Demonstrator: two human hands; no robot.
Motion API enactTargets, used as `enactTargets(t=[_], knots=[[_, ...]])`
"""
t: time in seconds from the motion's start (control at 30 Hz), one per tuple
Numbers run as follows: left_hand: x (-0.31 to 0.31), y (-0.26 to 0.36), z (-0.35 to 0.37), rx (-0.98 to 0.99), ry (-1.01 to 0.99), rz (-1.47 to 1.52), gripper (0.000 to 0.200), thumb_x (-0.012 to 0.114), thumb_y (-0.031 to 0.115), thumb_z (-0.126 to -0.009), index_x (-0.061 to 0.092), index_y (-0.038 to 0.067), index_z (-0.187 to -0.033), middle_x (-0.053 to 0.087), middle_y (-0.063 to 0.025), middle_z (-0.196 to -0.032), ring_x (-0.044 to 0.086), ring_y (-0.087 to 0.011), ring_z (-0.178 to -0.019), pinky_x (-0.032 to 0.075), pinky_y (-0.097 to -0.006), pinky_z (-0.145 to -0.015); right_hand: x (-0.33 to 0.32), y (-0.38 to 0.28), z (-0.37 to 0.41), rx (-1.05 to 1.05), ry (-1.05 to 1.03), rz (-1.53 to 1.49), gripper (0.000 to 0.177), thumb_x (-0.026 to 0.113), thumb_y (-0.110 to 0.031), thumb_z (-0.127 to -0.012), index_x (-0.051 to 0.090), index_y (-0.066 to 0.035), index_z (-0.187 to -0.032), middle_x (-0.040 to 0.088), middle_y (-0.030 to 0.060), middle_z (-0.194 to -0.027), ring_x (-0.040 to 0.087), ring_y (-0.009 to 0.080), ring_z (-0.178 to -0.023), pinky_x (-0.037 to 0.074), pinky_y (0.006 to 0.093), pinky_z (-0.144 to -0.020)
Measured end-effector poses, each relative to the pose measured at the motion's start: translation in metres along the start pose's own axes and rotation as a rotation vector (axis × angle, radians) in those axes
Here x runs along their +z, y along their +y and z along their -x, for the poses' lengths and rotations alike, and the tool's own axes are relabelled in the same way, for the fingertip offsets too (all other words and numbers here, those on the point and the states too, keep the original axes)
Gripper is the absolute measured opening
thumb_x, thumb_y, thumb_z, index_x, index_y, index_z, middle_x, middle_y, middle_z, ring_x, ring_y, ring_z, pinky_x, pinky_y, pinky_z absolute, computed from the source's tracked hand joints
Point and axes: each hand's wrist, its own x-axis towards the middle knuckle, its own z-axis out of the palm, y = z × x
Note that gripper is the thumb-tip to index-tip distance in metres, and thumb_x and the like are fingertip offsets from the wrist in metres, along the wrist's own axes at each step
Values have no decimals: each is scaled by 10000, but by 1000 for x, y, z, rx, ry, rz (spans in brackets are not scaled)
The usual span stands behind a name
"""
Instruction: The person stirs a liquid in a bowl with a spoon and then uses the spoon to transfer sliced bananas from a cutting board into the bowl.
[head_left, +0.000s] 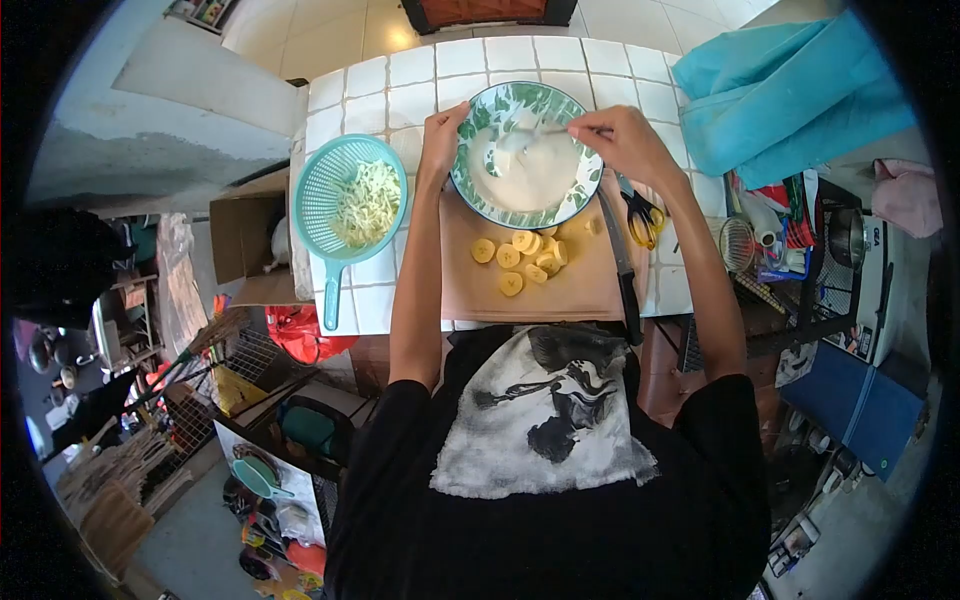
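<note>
A green-and-white enamel bowl (578, 203) holds a pale, creamy batter (530, 185). My left hand (441, 142) is closed on the bowl's left rim. In my right hand (626, 145) is the handle of a metal spoon (545, 133), whose end dips into the batter. Below the bowl, several yellow round slices (525, 258), banana by their look, lie on a brown cutting board (465, 295). A black-handled knife (624, 270) rests along the board's right edge. Beside it lie scissors (643, 218) with black-and-yellow handles.
A turquoise colander (313, 200) of shredded cabbage (368, 205) stands left on the white tiled counter (410, 68). Turquoise cloth (790, 95) hangs over the right corner. A cardboard box (240, 240) stands off the left edge, and a cluttered rack (780, 230) is at right.
</note>
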Motion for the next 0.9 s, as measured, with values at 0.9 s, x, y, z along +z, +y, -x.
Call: enactTargets(t=[0.9], knots=[[-2,-2,-2,-8,0,12,312,584,248,-894,680,-48,-916,653,-35,-821,555,-85,-718,433,-219,-681,11,-5,-8,-201,13,164,177,613,-175,-844,697,-30,-901,677,131,-781,616,265,-630,487,336,-638]])
